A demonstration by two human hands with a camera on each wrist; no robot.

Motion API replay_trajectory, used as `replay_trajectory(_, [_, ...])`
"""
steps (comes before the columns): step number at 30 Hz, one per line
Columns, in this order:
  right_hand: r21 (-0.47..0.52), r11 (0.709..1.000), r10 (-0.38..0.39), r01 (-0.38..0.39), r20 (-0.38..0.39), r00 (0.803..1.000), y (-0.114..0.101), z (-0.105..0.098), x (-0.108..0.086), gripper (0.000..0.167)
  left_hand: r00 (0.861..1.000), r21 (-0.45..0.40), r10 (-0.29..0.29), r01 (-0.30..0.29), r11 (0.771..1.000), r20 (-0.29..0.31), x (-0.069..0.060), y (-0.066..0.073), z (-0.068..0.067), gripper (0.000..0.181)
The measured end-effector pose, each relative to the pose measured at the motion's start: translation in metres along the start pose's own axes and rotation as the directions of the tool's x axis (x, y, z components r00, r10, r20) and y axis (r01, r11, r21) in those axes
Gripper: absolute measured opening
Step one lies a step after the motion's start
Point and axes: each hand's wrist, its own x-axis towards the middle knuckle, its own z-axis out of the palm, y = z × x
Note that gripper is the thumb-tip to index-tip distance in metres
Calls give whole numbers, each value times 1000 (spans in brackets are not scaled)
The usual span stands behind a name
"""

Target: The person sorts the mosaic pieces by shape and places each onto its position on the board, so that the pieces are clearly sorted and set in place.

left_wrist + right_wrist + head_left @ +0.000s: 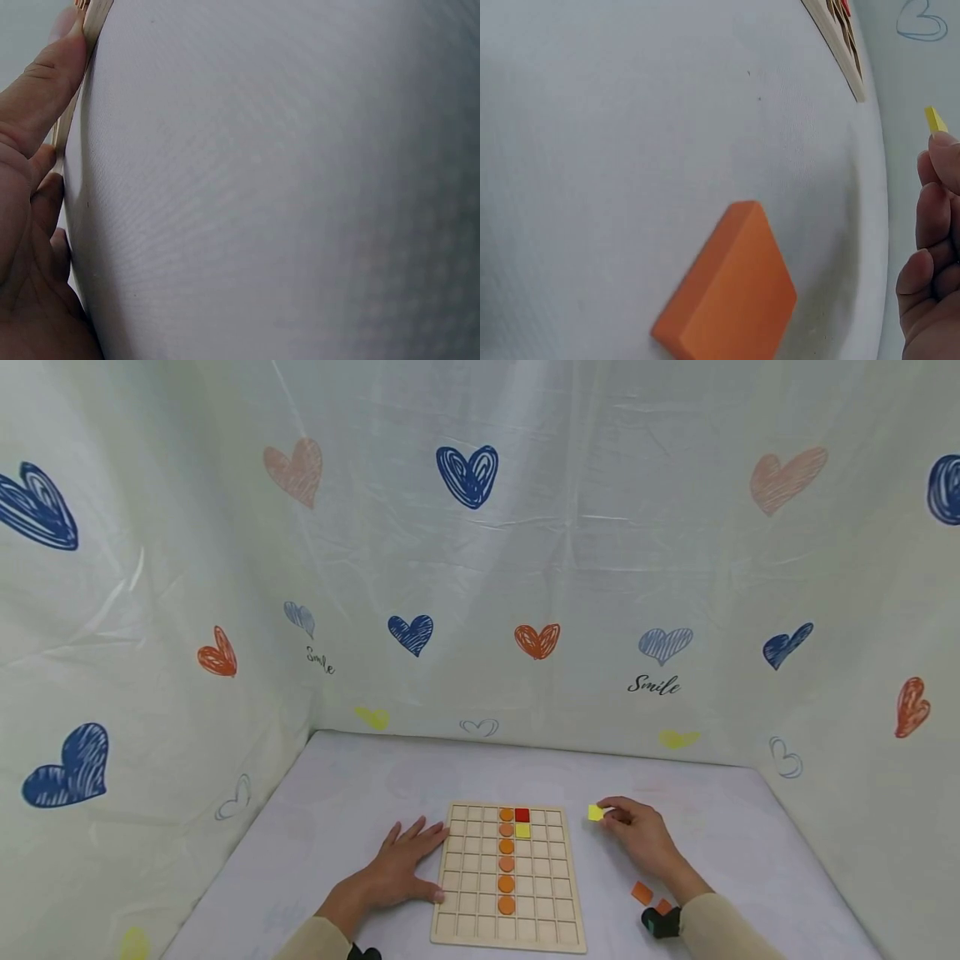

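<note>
A wooden grid board lies on the table, with a column of several orange discs in its cells. Right of the top discs sit a red square tile and, just below it, a yellow square tile. My left hand rests at the board's left edge, fingers spread, thumb and fingertips touching the rim. Beyond the right edge, my right hand pinches another yellow square tile between thumb and fingers, raised above the table in the right wrist view.
Two orange square tiles, one nearer the board and one partly behind the black wrist camera, lie by my right forearm. A white curtain printed with hearts hangs behind and beside the table.
</note>
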Motion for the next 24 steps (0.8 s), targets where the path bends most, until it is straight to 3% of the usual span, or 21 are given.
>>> replay_trajectory(13, [59, 998, -27, 26, 17, 1000, -13, 14, -1, 24, 1000, 15, -6, 6, 1000, -3, 3, -1, 0, 106])
replay_trajectory(24, [37, 998, -57, 56, 32, 998, -29, 30, -9, 23, 1000, 5, -17, 17, 1000, -2, 2, 0, 1, 105])
